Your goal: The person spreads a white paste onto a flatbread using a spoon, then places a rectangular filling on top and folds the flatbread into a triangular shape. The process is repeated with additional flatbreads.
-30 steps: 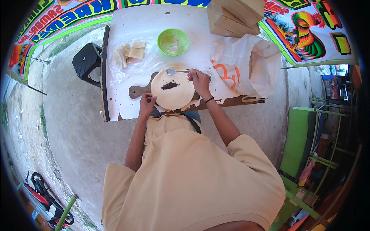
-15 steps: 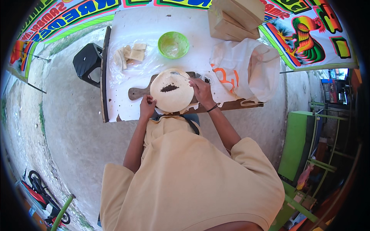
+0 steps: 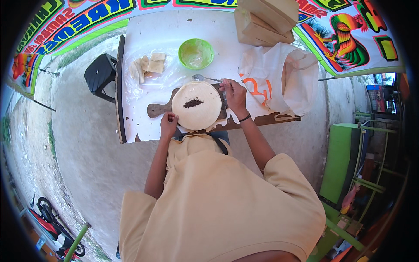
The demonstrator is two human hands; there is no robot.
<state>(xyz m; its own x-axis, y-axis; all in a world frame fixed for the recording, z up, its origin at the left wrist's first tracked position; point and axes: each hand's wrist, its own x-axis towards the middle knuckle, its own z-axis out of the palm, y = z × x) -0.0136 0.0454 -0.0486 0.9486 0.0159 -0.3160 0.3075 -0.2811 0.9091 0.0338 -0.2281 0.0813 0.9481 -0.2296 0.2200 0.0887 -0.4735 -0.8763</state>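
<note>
From the head camera, the right hand [image 3: 234,94] has lifted the spoon [image 3: 205,78] off the wrap [image 3: 196,105] since a second ago, leaving a dark dab of filling [image 3: 193,103] near its middle; the filling looks placed. The right hand pinches the spoon's handle at the wrap's upper right edge. The left hand [image 3: 168,124], fingers curled, presses the wrap's lower left edge on the wooden board [image 3: 157,109], below the green bowl [image 3: 196,53].

White table [image 3: 144,39] carries wooden board [image 3: 159,108], green bowl [image 3: 196,53], boxes [image 3: 262,19], perhaps wrappers [image 3: 146,67].

Pale cream flatbread [image 3: 197,106], dark brown filling [image 3: 193,103]; green bowl [image 3: 196,53]; brown board [image 3: 158,109].
</note>
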